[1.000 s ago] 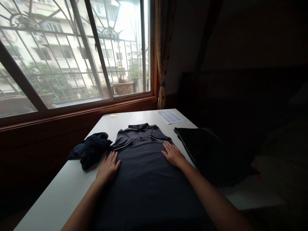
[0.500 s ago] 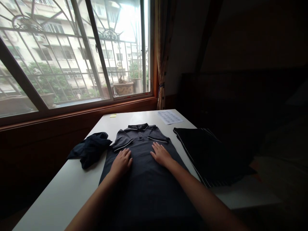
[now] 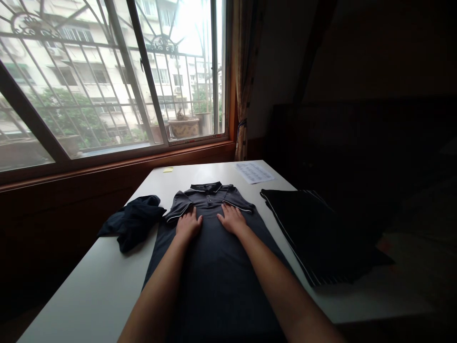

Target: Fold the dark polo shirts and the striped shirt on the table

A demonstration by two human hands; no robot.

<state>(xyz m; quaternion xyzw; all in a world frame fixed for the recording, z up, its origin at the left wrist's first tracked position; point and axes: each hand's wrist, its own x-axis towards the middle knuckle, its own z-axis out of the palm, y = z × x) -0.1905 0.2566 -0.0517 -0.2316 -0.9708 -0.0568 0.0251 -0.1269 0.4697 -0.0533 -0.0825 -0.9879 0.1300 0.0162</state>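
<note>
A dark grey polo shirt point(image 3: 210, 267) lies front up, its collar at the far end and both short sleeves folded inward over the chest. White piping edges the collar and sleeve hems. My left hand point(image 3: 189, 224) rests flat on the chest, fingers extended to the hem of the left-side sleeve point(image 3: 181, 204). On the other side my right hand point(image 3: 232, 220) lies palm down, fingers spread, with its fingertips at the hem of the right-side sleeve point(image 3: 237, 197). Whether any fingertip is under a hem, I cannot tell. Neither hand grips anything visible.
The shirt is on a white table point(image 3: 85, 281). A crumpled dark garment point(image 3: 134, 221) sits to the left, and a stack of dark clothes with white edging point(image 3: 317, 238) to the right. Toward the back are a printed sheet point(image 3: 255, 172) and a yellow note point(image 3: 167, 169), near the window.
Both hands have slid inward, closer together, and slightly up the chest to the sleeve hems. The shirt looks nearly the same, and the view has shifted a little.
</note>
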